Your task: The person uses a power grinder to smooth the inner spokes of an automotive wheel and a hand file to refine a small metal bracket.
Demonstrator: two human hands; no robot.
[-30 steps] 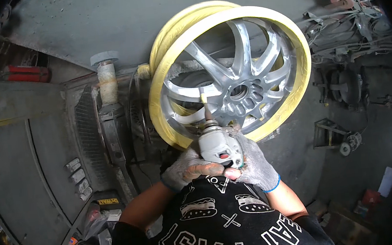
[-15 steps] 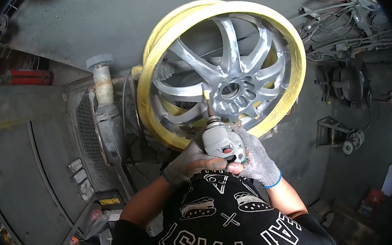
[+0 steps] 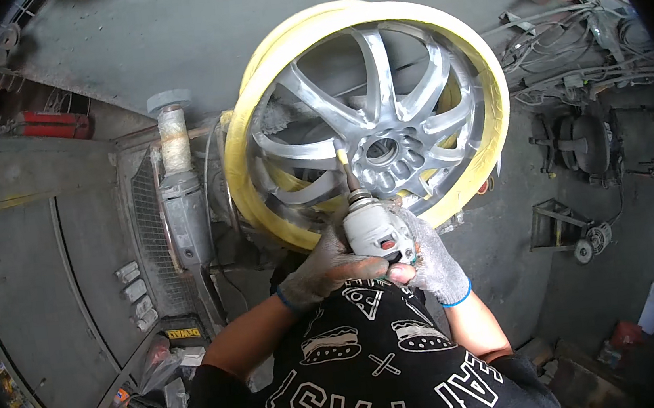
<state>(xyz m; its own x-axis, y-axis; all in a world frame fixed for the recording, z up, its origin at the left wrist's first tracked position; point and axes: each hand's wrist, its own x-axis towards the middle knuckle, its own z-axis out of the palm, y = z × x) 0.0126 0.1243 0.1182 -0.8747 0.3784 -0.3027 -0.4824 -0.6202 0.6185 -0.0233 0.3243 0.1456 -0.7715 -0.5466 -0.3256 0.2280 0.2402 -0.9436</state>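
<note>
A silver alloy wheel rim (image 3: 380, 79), its outer lip wrapped in yellow tape (image 3: 483, 80), is propped up in front of me. Both my gloved hands hold a grey die grinder (image 3: 377, 229) below it. My left hand (image 3: 324, 266) wraps the tool's left side, and my right hand (image 3: 438, 260) closes round its right side, thumbs near the rear. From the tool's nose a thin shaft carries a small yellow tip (image 3: 343, 158). This tip meets the base of a left-hand spoke beside the hub hole; whether it spins I cannot tell.
Left of the wheel stands a larger grey power tool (image 3: 184, 211) with a round disc at its top. A red cylinder (image 3: 56, 126) lies at far left. Coiled cables (image 3: 557, 44) hang at the right, above a small metal stand (image 3: 559, 223). Bags and a tool case (image 3: 185, 334) sit lower left.
The grinder's body has shifted slightly right with both hands, tilting the tool a little more. Its tip stays at the same spoke base. Both hands keep their grip.
</note>
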